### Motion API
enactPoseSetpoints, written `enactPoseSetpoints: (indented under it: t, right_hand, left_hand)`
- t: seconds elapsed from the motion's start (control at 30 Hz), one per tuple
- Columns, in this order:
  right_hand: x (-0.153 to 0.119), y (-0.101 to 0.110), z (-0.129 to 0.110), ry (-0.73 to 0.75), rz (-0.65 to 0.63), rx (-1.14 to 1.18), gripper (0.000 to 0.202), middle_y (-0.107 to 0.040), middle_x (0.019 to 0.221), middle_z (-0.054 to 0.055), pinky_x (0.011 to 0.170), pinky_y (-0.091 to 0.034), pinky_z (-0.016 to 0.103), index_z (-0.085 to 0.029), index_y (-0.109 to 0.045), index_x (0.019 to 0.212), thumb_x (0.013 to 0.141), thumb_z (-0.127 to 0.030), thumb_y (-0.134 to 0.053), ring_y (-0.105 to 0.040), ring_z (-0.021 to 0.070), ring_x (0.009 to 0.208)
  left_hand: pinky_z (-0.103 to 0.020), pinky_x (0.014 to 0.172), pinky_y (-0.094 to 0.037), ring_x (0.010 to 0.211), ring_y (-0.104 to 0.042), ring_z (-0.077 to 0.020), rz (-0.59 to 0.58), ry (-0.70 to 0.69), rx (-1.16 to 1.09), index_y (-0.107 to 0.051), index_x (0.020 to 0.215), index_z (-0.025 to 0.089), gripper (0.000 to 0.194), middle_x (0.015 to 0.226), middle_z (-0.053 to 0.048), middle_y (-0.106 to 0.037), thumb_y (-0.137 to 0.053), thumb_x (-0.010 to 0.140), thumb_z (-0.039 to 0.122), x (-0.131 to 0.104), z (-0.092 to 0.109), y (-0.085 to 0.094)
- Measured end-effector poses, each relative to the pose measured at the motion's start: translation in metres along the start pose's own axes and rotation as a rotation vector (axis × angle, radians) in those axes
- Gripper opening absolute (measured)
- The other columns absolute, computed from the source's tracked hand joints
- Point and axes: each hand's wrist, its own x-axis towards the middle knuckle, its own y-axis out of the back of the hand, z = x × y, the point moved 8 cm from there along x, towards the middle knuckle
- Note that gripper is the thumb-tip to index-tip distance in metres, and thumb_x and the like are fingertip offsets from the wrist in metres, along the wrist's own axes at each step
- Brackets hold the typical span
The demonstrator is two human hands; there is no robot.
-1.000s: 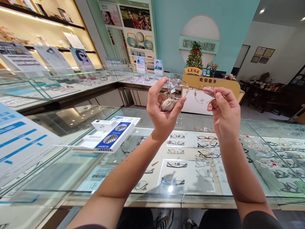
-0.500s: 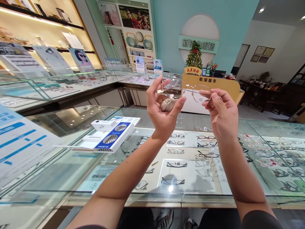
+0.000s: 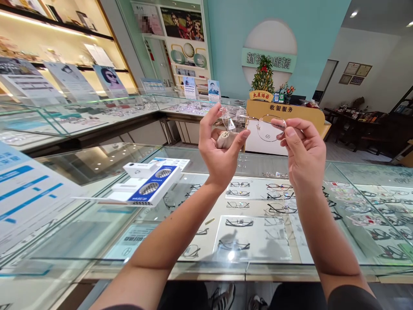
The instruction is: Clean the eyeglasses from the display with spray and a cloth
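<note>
A pair of thin metal-rimmed eyeglasses (image 3: 267, 141) is held up before me, over the glass counter. My right hand (image 3: 306, 148) pinches its right end between thumb and fingers. Thumb and index finger of my left hand (image 3: 221, 157) reach around the left lens (image 3: 232, 119), which shows bright reflections. A bunched beige cloth (image 3: 226, 139) sits in the left palm, partly covered by the thumb. The exact contact of the left fingertips with the rim is hard to make out.
Under the glass countertop (image 3: 206, 268) lie rows of spectacle frames (image 3: 239, 223). A white and blue box (image 3: 151, 187) stands on the counter to the left, near a printed sign (image 3: 29, 189). Farther back are another display case (image 3: 196, 106) and a yellow-topped cashier desk (image 3: 290, 113).
The eyeglasses have tilted, and the left lens catches more reflections. My right hand has shifted slightly right; my left hand has stayed nearly in place with the cloth.
</note>
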Motion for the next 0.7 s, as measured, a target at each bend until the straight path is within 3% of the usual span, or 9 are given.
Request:
enactPoseSetpoints:
  t: [0.1,0.27,0.43,0.6,0.7]
  right_hand:
    - [-0.001,-0.001,-0.004,0.035,0.007,-0.025,0.027,-0.079,0.115,0.005,0.093,-0.066,0.041,-0.031,-0.071,0.112,0.100,-0.056,-0.071,-0.077,0.0259,0.123]
    - [0.000,-0.003,-0.007,0.063,0.013,0.003,0.024,-0.078,0.111,0.003,0.098,-0.065,0.042,-0.032,-0.071,0.109,0.099,-0.053,-0.074,-0.076,0.0266,0.127]
    - [0.001,-0.002,-0.003,0.031,0.030,0.015,0.021,-0.081,0.112,0.002,0.102,-0.064,0.043,-0.031,-0.071,0.106,0.099,-0.051,-0.073,-0.077,0.0241,0.122]
    - [0.003,0.002,0.003,0.000,0.053,0.069,0.014,-0.080,0.107,0.000,0.097,-0.061,0.037,-0.030,-0.073,0.099,0.094,-0.043,-0.076,-0.076,0.0186,0.108]
    - [0.004,0.003,0.013,-0.098,0.037,0.063,0.018,-0.079,0.104,0.000,0.094,-0.059,0.035,-0.030,-0.073,0.098,0.093,-0.047,-0.077,-0.074,0.0171,0.104]
  left_hand:
    - [-0.038,0.092,-0.066,0.146,-0.061,-0.0349,-0.011,0.004,-0.009,-0.054,0.154,0.039,0.077,0.149,-0.011,-0.065,-0.087,0.087,0.060,0.000,-0.001,-0.001]
    - [-0.035,0.087,-0.066,0.142,-0.065,-0.0321,-0.026,0.067,-0.100,-0.053,0.152,0.038,0.074,0.148,-0.011,-0.067,-0.087,0.089,0.057,-0.002,-0.004,-0.001]
    - [-0.032,0.075,-0.065,0.119,-0.076,-0.0271,-0.058,0.121,-0.118,-0.053,0.149,0.036,0.070,0.144,-0.012,-0.072,-0.085,0.091,0.057,0.001,-0.005,-0.002]
    - [-0.036,0.080,-0.065,0.124,-0.075,-0.0295,-0.023,0.081,-0.135,-0.053,0.145,0.032,0.072,0.134,-0.011,-0.074,-0.086,0.088,0.061,0.003,0.000,-0.001]
    - [-0.036,0.078,-0.065,0.115,-0.077,-0.0278,0.015,0.090,-0.152,-0.053,0.141,0.031,0.070,0.127,-0.009,-0.076,-0.087,0.087,0.061,0.003,0.005,-0.001]
